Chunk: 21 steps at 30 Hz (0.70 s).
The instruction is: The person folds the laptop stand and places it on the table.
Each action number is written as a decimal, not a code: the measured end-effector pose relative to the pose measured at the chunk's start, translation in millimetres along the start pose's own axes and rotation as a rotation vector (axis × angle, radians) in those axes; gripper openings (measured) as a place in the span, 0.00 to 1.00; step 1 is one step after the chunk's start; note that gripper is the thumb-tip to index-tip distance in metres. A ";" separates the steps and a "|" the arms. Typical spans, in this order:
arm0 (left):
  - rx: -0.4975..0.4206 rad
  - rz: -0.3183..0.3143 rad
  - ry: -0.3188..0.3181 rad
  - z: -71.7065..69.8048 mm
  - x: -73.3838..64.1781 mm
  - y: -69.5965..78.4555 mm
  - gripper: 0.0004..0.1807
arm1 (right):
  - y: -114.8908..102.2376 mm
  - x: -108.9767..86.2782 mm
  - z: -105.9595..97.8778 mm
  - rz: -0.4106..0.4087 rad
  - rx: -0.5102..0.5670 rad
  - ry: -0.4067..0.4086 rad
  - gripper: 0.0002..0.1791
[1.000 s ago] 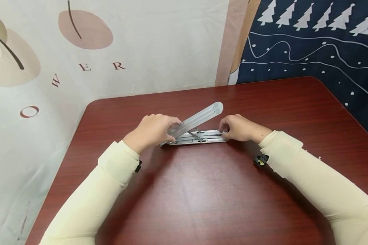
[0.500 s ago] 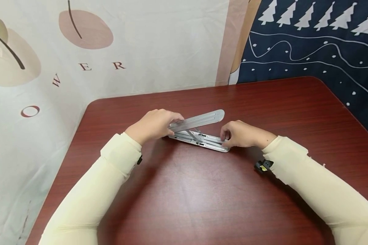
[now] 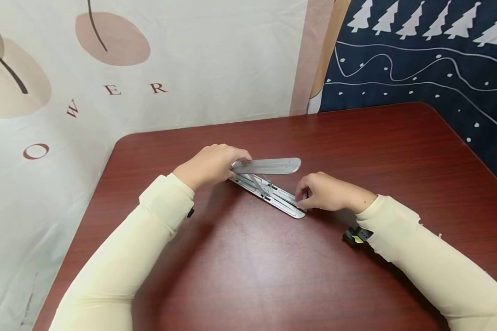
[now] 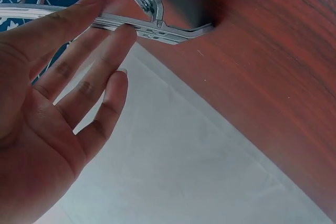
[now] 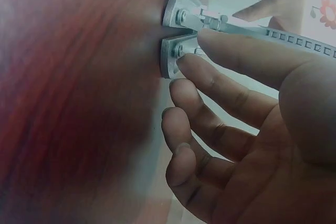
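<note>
A silver metal folding laptop stand [image 3: 269, 166] lies slantwise on the table, its upper arms raised off the lower rails at a narrow angle. Thin struts link the two parts. At its left end my left hand [image 3: 211, 165] pinches the upper arm between thumb and fingers; the left wrist view shows the thumb and fingertips on the thin metal bar [image 4: 149, 31]. My right hand [image 3: 329, 191] pinches the near right end of the lower rails. In the right wrist view, thumb and forefinger meet beside two rounded end plates [image 5: 176, 11] with screws.
The reddish-brown wooden table [image 3: 257, 266] reaches back to a pale printed cloth [image 3: 219, 64] and a dark blue cloth [image 3: 397, 69] with white trees. A small black device [image 3: 356, 235] is strapped at the right wrist.
The stand has turned on the table, its right end swinging toward me with my right hand. The upper arm has swung lower. My left hand has shifted slightly up and right, keeping its grip.
</note>
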<state>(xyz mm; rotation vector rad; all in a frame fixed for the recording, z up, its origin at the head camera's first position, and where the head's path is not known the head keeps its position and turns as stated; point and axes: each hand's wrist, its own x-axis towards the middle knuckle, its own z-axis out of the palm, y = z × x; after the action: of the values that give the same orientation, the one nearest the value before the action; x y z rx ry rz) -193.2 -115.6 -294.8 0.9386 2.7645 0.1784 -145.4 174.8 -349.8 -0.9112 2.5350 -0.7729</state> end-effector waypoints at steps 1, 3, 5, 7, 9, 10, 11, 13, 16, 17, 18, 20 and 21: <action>0.003 0.007 0.001 -0.3 0.5 0.1 0.31 | -0.6 -0.7 0.6 -0.006 0.004 -0.001 0.02; 0.008 0.022 0.002 -0.7 1.5 0.3 0.31 | -2.0 -2.3 1.4 -0.020 0.011 -0.005 0.02; 0.007 0.039 0.001 -1.0 2.7 0.5 0.30 | -3.0 -3.6 2.4 -0.038 0.020 -0.012 0.02; 0.007 0.055 0.002 -1.4 4.5 0.9 0.30 | -3.8 -4.8 3.4 -0.056 0.027 -0.022 0.02; 0.005 0.073 0.001 -1.2 7.0 1.1 0.31 | -4.6 -6.0 4.7 -0.072 0.039 -0.034 0.02; 0.005 0.080 0.001 -1.0 8.2 1.3 0.31 | -5.0 -6.5 5.5 -0.076 0.046 -0.040 0.02; 0.005 0.086 0.002 -0.7 9.4 1.4 0.31 | -5.2 -6.9 6.5 -0.077 0.052 -0.045 0.02; 0.006 0.100 0.005 0.0 11.6 1.5 0.32 | -6.0 -7.8 8.5 -0.090 0.060 -0.049 0.03; 0.009 0.122 0.015 1.2 14.3 1.6 0.32 | -6.6 -9.2 11.7 -0.111 0.051 -0.047 0.04; 0.010 0.130 0.020 1.5 15.1 1.5 0.32 | -7.2 -9.5 12.6 -0.118 0.047 -0.045 0.04; 0.012 0.138 0.025 1.8 15.9 1.5 0.32 | -8.1 -10.0 13.2 -0.125 0.043 -0.043 0.04; 0.012 0.153 0.032 2.0 17.5 1.7 0.32 | -9.3 -10.7 14.5 -0.135 0.040 -0.044 0.04; 0.016 0.162 0.036 1.8 18.1 2.0 0.32 | -10.2 -11.1 14.9 -0.143 0.038 -0.042 0.04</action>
<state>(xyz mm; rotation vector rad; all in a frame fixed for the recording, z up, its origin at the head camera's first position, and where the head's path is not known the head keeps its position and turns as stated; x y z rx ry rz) -205.6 -102.8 -299.2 1.1746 2.7256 0.2016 -125.3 169.9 -354.2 -1.0942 2.4307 -0.8320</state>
